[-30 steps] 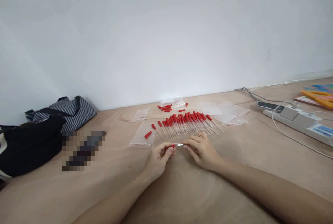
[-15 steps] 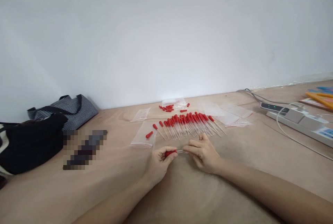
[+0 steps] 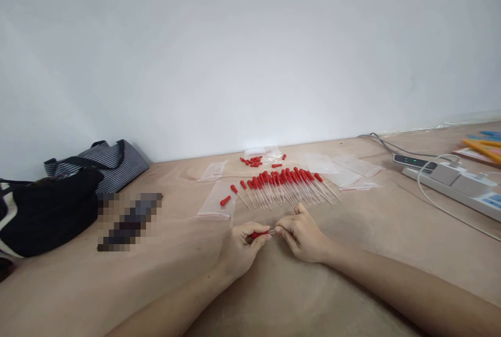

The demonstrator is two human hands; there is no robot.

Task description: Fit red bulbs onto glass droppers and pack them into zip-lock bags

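Note:
My left hand (image 3: 245, 245) pinches a red rubber dropper bulb (image 3: 259, 233) between thumb and fingers. My right hand (image 3: 300, 235) is closed on a thin clear dropper tube (image 3: 273, 231), whose end meets the bulb's mouth; how deep it sits inside I cannot tell. Just beyond the hands lies a row of several droppers (image 3: 282, 185), red bulbs facing the wall and clear tips toward me. A loose red bulb (image 3: 225, 201) rests on a clear zip bag (image 3: 213, 206) left of the row.
More loose red bulbs (image 3: 253, 161) lie near the wall beside another clear bag (image 3: 261, 152). Flat zip bags (image 3: 344, 172) spread to the right. A white power strip (image 3: 450, 180) with cables is at far right. At left are a black bag (image 3: 50, 214) and a striped bag (image 3: 125, 162).
My right fingers have curled in, with the thumb now against the tube close to the bulb. My left fingers have closed further over the bulb. The view has shifted slightly.

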